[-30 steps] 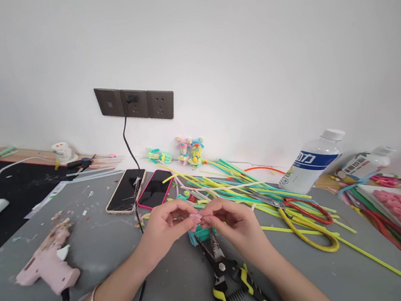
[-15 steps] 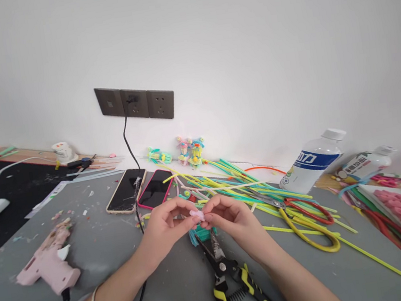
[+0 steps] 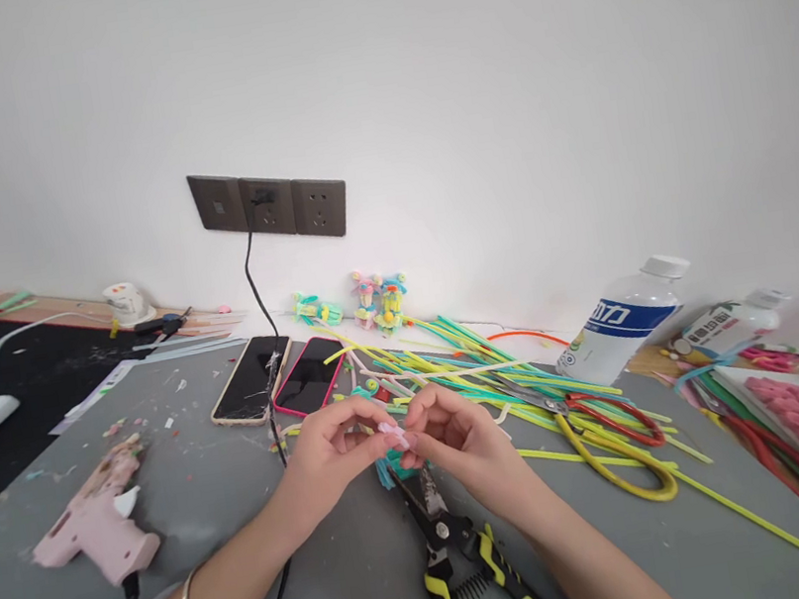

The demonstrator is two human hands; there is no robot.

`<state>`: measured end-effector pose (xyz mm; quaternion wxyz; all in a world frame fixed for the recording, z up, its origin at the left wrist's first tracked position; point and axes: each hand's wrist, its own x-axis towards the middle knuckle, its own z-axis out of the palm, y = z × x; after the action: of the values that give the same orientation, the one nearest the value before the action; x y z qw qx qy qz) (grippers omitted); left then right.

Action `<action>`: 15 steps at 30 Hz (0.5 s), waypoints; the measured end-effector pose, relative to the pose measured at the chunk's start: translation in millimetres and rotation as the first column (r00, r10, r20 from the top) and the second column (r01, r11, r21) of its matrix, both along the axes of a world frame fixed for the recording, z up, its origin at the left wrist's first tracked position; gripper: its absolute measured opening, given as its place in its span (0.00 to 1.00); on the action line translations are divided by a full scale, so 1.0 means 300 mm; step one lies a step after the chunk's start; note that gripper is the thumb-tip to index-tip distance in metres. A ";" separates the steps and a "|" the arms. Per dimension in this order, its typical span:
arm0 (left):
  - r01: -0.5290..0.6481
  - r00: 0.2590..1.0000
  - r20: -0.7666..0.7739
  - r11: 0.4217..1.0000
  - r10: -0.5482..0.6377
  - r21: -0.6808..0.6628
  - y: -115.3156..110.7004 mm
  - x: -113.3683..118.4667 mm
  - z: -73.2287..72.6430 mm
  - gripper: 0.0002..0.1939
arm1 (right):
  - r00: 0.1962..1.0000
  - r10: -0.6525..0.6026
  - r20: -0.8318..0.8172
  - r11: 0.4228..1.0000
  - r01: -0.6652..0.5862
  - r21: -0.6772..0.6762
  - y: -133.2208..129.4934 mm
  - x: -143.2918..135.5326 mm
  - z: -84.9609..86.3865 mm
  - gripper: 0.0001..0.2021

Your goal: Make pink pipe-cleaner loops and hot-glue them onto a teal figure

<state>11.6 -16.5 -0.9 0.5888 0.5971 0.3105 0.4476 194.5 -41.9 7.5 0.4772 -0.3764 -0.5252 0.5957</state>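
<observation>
A small pale pink fuzzy piece (image 3: 394, 433) is pinched between the fingertips of both hands at the centre of the view. My left hand (image 3: 338, 446) grips it from the left with thumb and forefinger. From the right, my right hand (image 3: 456, 431) has its thumb and fingertips closed on the piece's other side. Below the hands lie black and yellow pliers (image 3: 442, 533) with their jaws pointing away from me. A teal fuzzy bundle (image 3: 386, 472) shows partly beneath my fingers, next to the jaws.
A pink glue gun (image 3: 100, 529) lies at left, its black cable running under my left forearm. Two phones (image 3: 251, 382) lie behind the hands. Yellow and teal pipe cleaners (image 3: 454, 361), scissors (image 3: 620, 467) and a bottle (image 3: 610, 328) are at right. Small fuzzy figures (image 3: 389, 301) stand by the wall.
The pink piece has turned slightly between my fingertips. My right fingers have shifted a little, while the things on the table look unchanged.
</observation>
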 end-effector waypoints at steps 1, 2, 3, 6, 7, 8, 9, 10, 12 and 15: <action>-0.010 1.000 -0.002 1.000 0.010 -0.005 -0.001 0.001 0.004 0.07 | 1.000 0.003 -0.014 1.000 -0.003 0.005 0.001 -0.001 -0.003 0.14; -0.021 1.000 -0.005 1.000 0.021 -0.010 -0.002 0.001 0.007 0.08 | 1.000 0.011 -0.027 1.000 -0.010 0.009 0.002 -0.003 -0.006 0.13; -0.031 1.000 -0.008 0.999 0.031 -0.018 -0.002 0.001 0.011 0.09 | 0.999 0.019 -0.039 1.000 -0.018 0.011 0.002 -0.003 -0.008 0.13; -0.052 0.998 -0.020 0.997 0.051 -0.056 -0.001 -0.001 0.017 0.12 | 0.998 0.037 -0.056 0.999 -0.036 0.018 0.004 -0.004 -0.010 0.11; -0.059 0.998 -0.025 0.996 0.057 -0.069 0.000 -0.002 0.016 0.12 | 0.998 0.036 -0.060 0.999 -0.035 0.023 0.004 -0.004 -0.010 0.10; -0.066 0.998 -0.029 0.995 0.064 -0.078 0.000 -0.003 0.015 0.12 | 0.997 0.034 -0.064 0.999 -0.033 0.027 0.005 -0.003 -0.011 0.10; -0.073 0.997 -0.032 0.994 0.070 -0.082 0.001 -0.004 0.012 0.13 | 0.997 0.031 -0.069 0.999 -0.029 0.029 0.005 -0.002 -0.013 0.10; -0.081 0.996 -0.035 0.993 0.079 -0.083 0.002 -0.005 0.010 0.13 | 0.997 0.027 -0.073 0.999 -0.025 0.028 0.006 -0.002 -0.014 0.10; -0.099 0.994 -0.045 0.992 0.096 -0.084 0.003 -0.007 0.004 0.13 | 0.998 0.015 -0.067 1.000 -0.014 0.017 0.009 0.000 -0.018 0.11; -0.116 0.992 -0.049 0.990 0.112 -0.076 0.004 -0.008 0.001 0.12 | 1.000 0.004 -0.001 1.000 -0.004 0.006 0.010 0.000 -0.018 0.13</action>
<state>9.1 -15.3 -0.5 0.5782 0.5646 0.3746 0.4544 194.5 -39.0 2.1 0.4774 -0.3734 -0.5275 0.5954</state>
